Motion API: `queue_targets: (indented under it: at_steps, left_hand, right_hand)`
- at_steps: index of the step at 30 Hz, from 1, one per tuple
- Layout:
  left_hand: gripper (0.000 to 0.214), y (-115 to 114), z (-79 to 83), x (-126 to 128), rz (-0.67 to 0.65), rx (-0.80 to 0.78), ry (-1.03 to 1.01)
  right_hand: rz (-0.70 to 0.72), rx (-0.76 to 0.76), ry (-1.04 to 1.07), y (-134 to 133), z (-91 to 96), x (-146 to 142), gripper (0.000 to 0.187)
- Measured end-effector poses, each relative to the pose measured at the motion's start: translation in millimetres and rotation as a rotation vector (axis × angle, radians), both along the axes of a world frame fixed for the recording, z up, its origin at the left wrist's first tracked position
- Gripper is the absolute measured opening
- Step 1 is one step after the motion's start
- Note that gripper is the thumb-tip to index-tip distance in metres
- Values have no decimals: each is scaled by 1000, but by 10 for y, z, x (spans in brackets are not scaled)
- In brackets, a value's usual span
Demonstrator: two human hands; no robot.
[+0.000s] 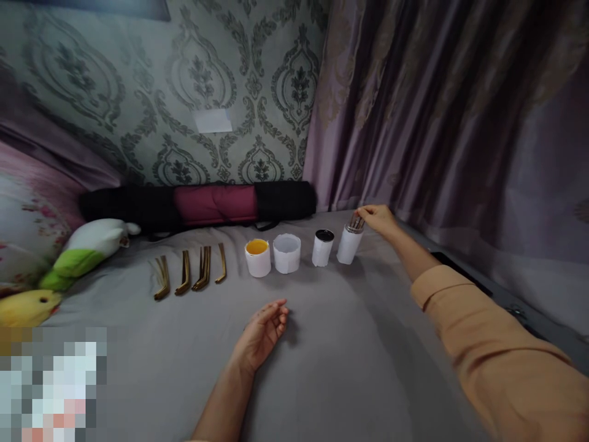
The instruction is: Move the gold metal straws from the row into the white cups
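My right hand [378,218] reaches to the far right white cup [349,244], its fingers pinched on the metal straws [356,221] standing in it. My left hand [264,331] rests on the grey sheet [322,344] with its fingers loosely curled and nothing in it. Three more white cups stand in a row: one with a yellow inside [257,257], one with a white inside [286,252], and one with a dark inside [323,247]. Several bent gold straws [191,272] lie in groups to the left of the cups.
A black and pink rolled bag [202,205] lies along the patterned wall. Plush toys, white-green [89,248] and yellow [25,307], sit at the left. A purple curtain [451,116] hangs on the right. A blurred patch covers the bottom left corner.
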State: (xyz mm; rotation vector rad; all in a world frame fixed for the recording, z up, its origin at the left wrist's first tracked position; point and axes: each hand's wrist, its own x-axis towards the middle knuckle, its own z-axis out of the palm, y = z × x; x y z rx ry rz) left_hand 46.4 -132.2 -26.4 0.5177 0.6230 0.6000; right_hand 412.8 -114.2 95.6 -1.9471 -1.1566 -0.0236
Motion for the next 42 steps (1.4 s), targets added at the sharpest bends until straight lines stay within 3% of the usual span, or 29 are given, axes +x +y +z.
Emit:
queue_targets:
  at_steps: [42]
  left_hand:
    - [18, 4, -5, 0, -5, 3, 10]
  right_hand:
    - [-21, 19, 123, -37, -14, -27, 29]
